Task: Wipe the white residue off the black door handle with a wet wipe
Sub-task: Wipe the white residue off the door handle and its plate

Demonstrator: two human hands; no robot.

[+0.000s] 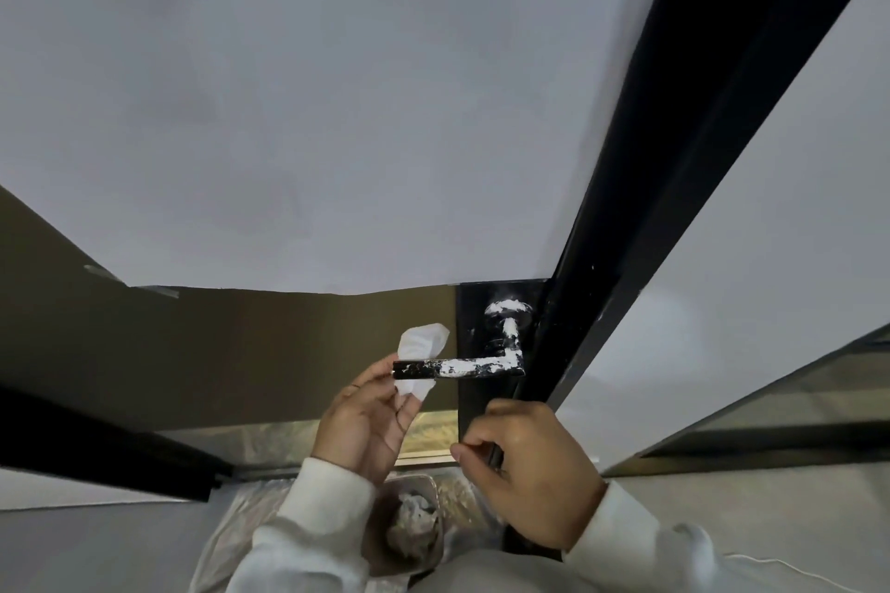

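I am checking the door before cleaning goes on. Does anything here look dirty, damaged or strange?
Yes. The black handle has white smears along its bar, and more white sits on the black plate above it. The left hand holds a wipe at the handle's free end.

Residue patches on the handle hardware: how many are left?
3: one along the lever, one on the neck, one across the top of the round rose. The lever's underside is hidden.

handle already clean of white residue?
No, white residue still covers the middle of the door handle lever and smears the plate above it.
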